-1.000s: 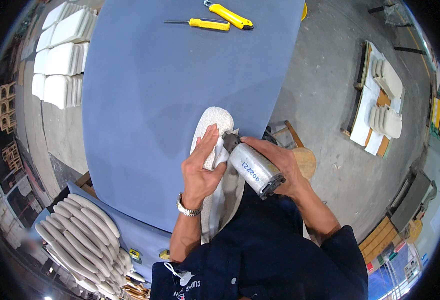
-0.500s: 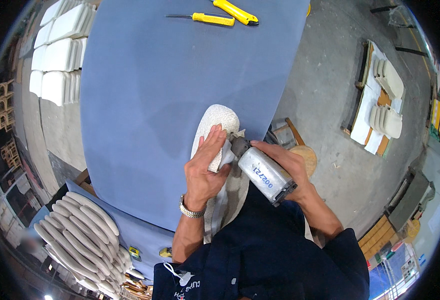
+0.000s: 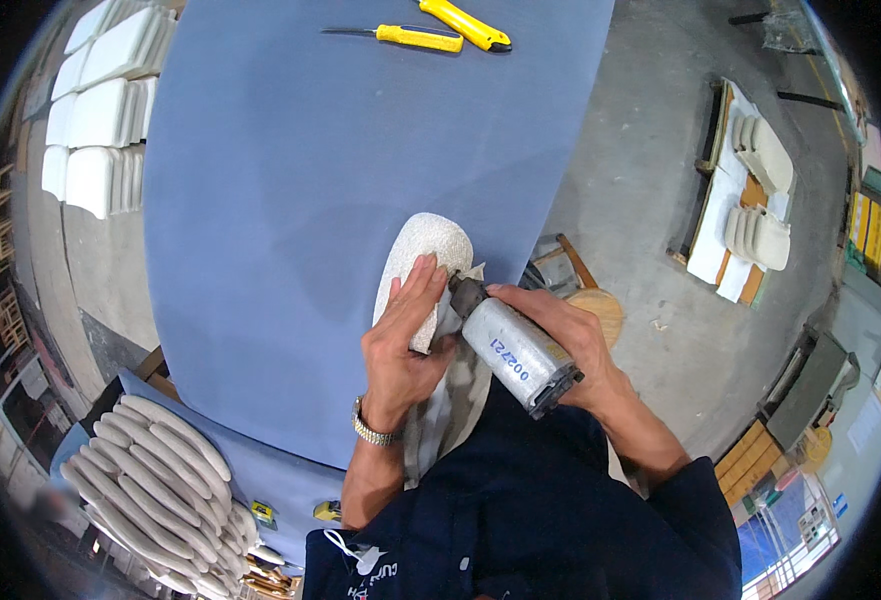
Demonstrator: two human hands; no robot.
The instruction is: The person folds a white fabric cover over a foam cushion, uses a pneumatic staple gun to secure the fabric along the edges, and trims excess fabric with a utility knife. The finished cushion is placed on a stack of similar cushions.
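A long cream padded piece (image 3: 422, 240) with a rounded end lies on the blue tabletop, its near part reaching toward my body. My left hand (image 3: 405, 340), with a metal watch at its wrist, grips this piece and a folded edge of its textured cover. In my right hand (image 3: 575, 345) is a silver staple gun (image 3: 520, 355) with a dark nose. That nose meets the padded piece's right edge, close to my left fingertips, where a loose flap of fabric sticks up. The exact contact spot is hidden by fingers and tool.
A yellow-handled screwdriver (image 3: 418, 38) and a yellow cutter (image 3: 465, 25) lie at the table's far end. Several cream padded strips (image 3: 150, 490) are piled at lower left. White padded panels (image 3: 105, 110) stand stacked at far left. A round wooden stool (image 3: 598, 312) stands right of the table.
The whole scene has shifted slightly left in view. My left hand remains on the padded piece, and the staple gun's nose stays at its edge, the body turned a little.
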